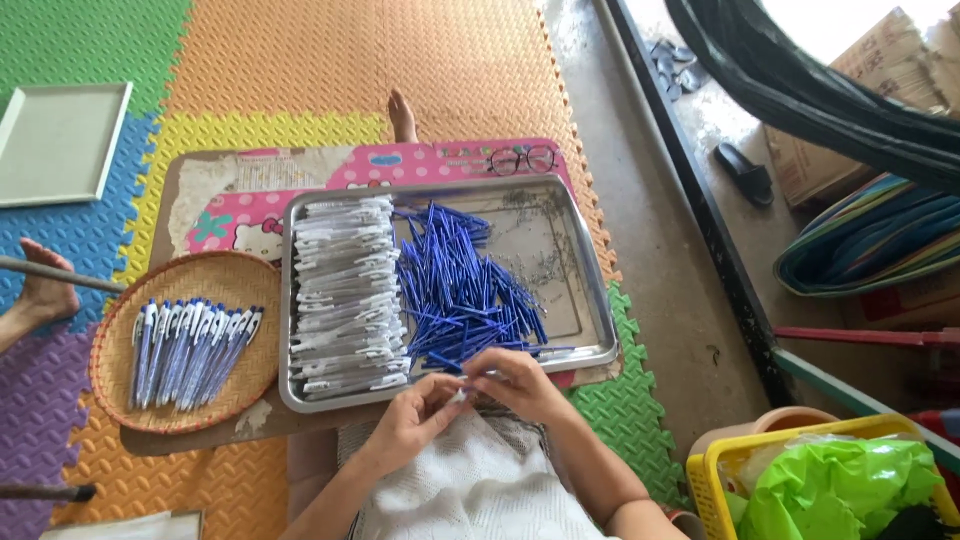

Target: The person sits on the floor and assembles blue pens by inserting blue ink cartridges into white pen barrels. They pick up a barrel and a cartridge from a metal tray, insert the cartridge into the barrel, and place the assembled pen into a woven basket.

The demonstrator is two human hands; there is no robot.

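My left hand (415, 418) and my right hand (517, 383) meet just in front of the metal tray (560, 205), fingers pinched together on a small white pen part (460, 396). A thin pen piece (560, 351) sticks out to the right from my right hand. The tray holds a stack of white pen barrels (345, 295) on its left and a heap of blue pen refills (460, 290) in the middle. A round woven basket (250, 275) left of the tray carries a row of assembled white-and-blue pens (190, 350).
The tray sits on a low pink board (400, 165) with eyeglasses (522, 159) at its far edge, over coloured foam mats. Another person's foot (45, 290) is at the left, a toe (402, 115) beyond the board. A yellow basket with a green bag (840, 480) stands at right.
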